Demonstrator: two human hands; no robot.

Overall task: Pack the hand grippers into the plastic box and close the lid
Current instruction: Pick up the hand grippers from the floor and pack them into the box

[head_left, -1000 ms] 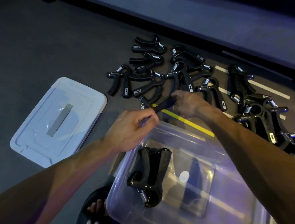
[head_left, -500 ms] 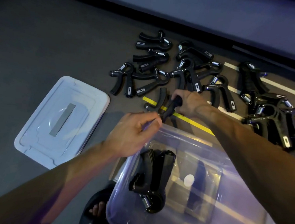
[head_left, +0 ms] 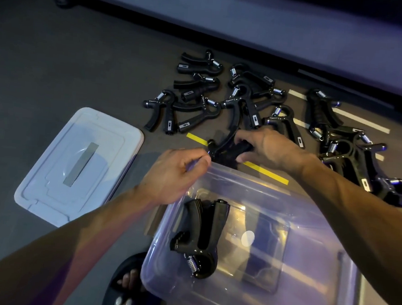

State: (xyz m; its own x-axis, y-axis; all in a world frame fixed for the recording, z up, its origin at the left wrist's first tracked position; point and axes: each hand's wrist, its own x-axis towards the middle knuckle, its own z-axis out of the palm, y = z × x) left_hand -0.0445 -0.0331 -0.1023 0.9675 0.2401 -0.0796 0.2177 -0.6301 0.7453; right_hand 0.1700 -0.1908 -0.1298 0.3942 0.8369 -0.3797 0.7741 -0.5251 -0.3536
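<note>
Fingers of our right hand (head_left: 267,148) curl round a hand gripper (head_left: 229,147) beyond the plastic box (head_left: 276,189) rim; our left hand (head_left: 174,174) pinches that rim.

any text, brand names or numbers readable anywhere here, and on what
No text can be read here.
Hand grippers on the floor: small pale print near the spring, too small to read.
Their handles: little pale counter windows, digits too blurred to tell.
Lid: a grey strip, nothing written on it that shows.
Plastic box: a plain white round spot on the bottom, no lettering.
Sandal: pale marks at the frame's lower edge, unreadable.
</note>
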